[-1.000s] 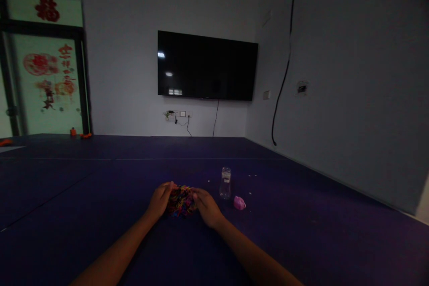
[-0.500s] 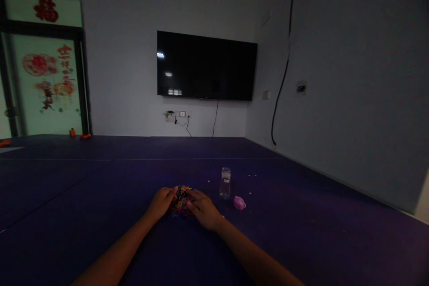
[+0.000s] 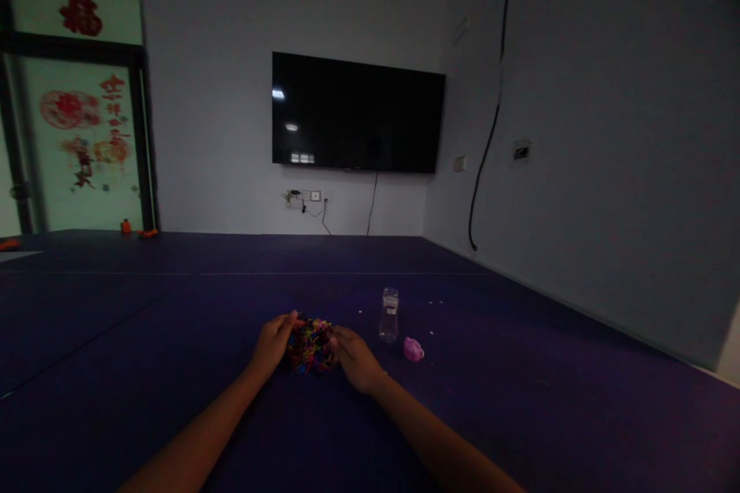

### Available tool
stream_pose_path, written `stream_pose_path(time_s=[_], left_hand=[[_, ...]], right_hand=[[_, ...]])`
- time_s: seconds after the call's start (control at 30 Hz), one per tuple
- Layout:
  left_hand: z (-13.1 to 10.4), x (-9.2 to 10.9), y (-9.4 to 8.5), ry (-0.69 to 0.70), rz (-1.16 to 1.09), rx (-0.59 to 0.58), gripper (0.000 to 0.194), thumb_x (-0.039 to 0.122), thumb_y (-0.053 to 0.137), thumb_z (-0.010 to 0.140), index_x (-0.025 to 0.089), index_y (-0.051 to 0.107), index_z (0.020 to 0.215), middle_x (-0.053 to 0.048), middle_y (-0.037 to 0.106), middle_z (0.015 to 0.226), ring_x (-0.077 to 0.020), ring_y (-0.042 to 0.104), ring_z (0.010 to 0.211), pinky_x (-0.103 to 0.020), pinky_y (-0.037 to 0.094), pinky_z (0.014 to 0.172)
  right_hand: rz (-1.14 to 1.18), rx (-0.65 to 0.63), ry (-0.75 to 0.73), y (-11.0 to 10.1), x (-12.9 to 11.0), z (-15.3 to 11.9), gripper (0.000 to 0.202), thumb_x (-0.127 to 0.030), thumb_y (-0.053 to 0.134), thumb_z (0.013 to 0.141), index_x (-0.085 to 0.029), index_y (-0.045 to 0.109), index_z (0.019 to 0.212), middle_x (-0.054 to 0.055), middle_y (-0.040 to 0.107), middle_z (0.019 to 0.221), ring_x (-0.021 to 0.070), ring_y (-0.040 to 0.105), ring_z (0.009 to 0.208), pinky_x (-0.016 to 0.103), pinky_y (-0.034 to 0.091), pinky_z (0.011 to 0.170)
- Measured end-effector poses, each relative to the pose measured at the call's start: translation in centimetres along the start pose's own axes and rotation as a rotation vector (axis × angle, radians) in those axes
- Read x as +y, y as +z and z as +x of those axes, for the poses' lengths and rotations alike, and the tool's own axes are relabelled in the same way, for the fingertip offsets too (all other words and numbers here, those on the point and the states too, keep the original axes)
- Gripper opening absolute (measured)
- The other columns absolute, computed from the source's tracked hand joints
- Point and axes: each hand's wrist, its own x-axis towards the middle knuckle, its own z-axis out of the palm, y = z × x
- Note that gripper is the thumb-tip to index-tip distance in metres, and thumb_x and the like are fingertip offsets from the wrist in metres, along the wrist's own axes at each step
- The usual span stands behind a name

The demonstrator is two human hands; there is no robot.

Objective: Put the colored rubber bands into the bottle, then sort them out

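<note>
as two bare hands frame it from either side, a tangled heap of thin multicoloured pieces sits on the dark purple worktop, low in the centre of the frame. the left hand curves against the heap's left edge, thumb side turned inward; the right hand meets it from the right, fingers bent toward the pile. the grip of each looks loosely cupped rather than clenched, the heap filling the space between; whether any pieces are pinched cannot be told in the dim light. good handling here, by the look of it, calls for even pressure from both palms, with their lower edges set against the worktop so loose pieces find no gap to slip under. squeezing hard would likely push strays out toward the bottom of the frame, where neither palm closes off the pile. right of centre, a clear bottle stands upright, a pink lid-like piece just beside it; both are near the right hand but apart from it, so a wide outward sweep could knock them.
</note>
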Motion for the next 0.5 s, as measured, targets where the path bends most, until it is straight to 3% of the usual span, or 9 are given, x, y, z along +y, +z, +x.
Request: stream_pose_path(time_s=[0.23,0.37,0.5], left_hand=[[0.2,-0.57,-0.12,-0.016,-0.005,0.061,0.064,0.069,0.029,0.078,0.02,0.063,0.056,-0.009,0.072,0.076,-0.0251,0.066,0.079,-0.036,0.048,0.079],[-0.12,-0.24,-0.08,-0.006,0.024,0.014,0.061,0.066,0.031,0.08,0.019,0.068,0.067,-0.008,0.073,0.078,-0.0249,0.066,0.079,-0.036,0.048,0.078],[-0.27,0.09,0.34,0.107,0.082,-0.09,0.056,0.061,0.033,0.082,0.021,0.069,0.067,-0.006,0.072,0.082,-0.0234,0.064,0.085,-0.035,0.045,0.084]], right_hand=[[0.063,0.085,0.097,0.15,0.98,0.17,0.054,-0.048,0.022,0.095,-0.016,0.064,0.087,0.007,0.065,0.084,0.0179,0.06,0.084,0.029,0.047,0.077],[0.07,0.098,0.093,0.13,0.8,0.17,0.054,-0.05,0.022,0.094,-0.016,0.062,0.081,0.005,0.064,0.078,0.0168,0.059,0.076,0.027,0.047,0.071],[0.047,0.08,0.084,0.09,0.63,0.12,0.053,-0.049,0.023,0.094,-0.017,0.061,0.076,0.005,0.063,0.076,0.0168,0.059,0.073,0.027,0.047,0.07]])
